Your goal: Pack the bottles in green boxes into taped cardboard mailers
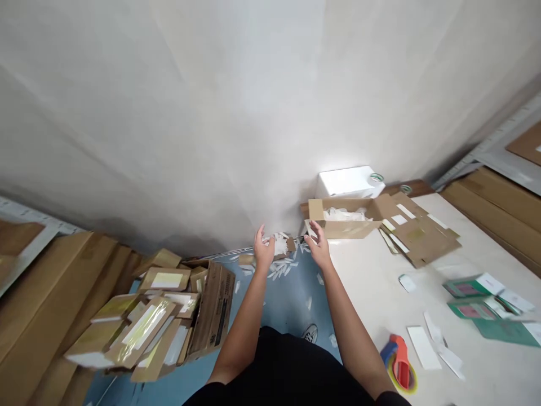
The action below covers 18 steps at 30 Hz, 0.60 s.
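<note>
My left hand (pixel 264 252) is held out in mid-air above the floor, its fingers apart and nothing in them. To its right, my right hand (pixel 319 248) is also raised and empty, thumb and fingers spread, close to the left edge of the table (pixel 359 270). The nearest thing to my right hand is an open cardboard box (pixel 350 229) with white crumpled material inside. Below and between the hands, a pile of white scraps (pixel 281 245) lies on the blue floor, some in a small carton.
A large carton (pixel 220 304) full of taped parcels stands on the floor at left. The table carries a white box (pixel 346 181), flattened cardboard (pixel 418 231), green packets (pixel 473 307), white slips (pixel 424 348) and a red tape dispenser (pixel 401 363). Shelves with long cardboard boxes flank both sides.
</note>
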Tool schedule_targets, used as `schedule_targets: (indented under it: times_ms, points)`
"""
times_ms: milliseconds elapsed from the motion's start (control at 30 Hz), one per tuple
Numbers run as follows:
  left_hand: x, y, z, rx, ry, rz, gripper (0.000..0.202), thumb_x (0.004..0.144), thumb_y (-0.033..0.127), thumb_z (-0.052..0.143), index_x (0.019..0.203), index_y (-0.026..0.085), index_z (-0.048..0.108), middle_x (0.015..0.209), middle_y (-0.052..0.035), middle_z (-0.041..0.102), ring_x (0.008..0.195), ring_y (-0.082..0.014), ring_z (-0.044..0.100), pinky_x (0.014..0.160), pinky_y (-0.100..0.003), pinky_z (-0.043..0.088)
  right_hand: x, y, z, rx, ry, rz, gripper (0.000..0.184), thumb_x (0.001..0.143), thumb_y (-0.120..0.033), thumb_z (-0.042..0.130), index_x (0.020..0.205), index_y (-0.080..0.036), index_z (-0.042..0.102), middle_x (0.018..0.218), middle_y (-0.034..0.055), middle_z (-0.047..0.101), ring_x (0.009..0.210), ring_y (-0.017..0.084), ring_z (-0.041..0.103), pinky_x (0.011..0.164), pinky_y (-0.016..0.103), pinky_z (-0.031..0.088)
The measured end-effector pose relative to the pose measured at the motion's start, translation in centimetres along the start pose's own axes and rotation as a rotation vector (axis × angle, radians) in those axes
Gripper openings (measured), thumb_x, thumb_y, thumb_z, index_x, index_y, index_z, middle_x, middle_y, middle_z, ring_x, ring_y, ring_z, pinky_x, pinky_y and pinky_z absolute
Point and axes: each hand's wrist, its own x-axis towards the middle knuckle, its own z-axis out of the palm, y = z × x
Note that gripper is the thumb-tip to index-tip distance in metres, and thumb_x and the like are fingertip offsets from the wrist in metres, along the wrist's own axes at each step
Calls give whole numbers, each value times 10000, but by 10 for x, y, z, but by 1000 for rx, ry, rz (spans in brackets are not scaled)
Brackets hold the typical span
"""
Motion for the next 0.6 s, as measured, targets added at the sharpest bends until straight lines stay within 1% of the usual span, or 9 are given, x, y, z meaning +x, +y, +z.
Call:
schedule_targets:
  times_ms: [167, 333, 467, 533, 600]
  points:
    - [-35, 41, 93, -30, -241, 93, 529, 904, 316, 655, 1426, 258, 591, 1411, -118, 604, 1319, -275, 565, 1020, -391, 552, -25, -8, -99, -35, 226, 3, 600, 905, -452, 662, 1476, -325, 528, 1561, 86, 519, 1460, 298, 458, 1144, 513, 432]
    - [-86, 75, 183, -96, -521, 181, 495, 897, 333, 672, 1384, 259, 621, 1389, -104, 626, 1286, -271, 591, 997, -394, 561, -71, -14, -189, -63, 489, 31, 610, 899, -442, 661, 1480, -329, 510, 1569, 89, 504, 1451, 304, 465, 1131, 529, 439]
    - [-134, 101, 242, -126, -743, 218, 490, 900, 337, 688, 1382, 272, 623, 1373, -110, 642, 1288, -272, 597, 988, -391, 562, -114, -18, -246, -88, 685, 49, 601, 902, -433, 651, 1476, -331, 508, 1571, 85, 501, 1447, 300, 469, 1128, 529, 445]
    - [-158, 112, 266, -146, -847, 240, 486, 905, 345, 695, 1381, 272, 623, 1392, -117, 632, 1298, -277, 592, 986, -398, 562, -134, -19, -268, -98, 775, 56, 598, 901, -430, 649, 1474, -331, 508, 1571, 84, 502, 1442, 300, 475, 1127, 529, 447]
    - [-180, 121, 287, -164, -959, 255, 495, 907, 356, 702, 1387, 270, 615, 1427, -119, 611, 1308, -279, 584, 989, -406, 563, -151, -20, -286, -112, 855, 64, 600, 898, -431, 653, 1472, -331, 511, 1569, 84, 504, 1434, 301, 484, 1121, 528, 453]
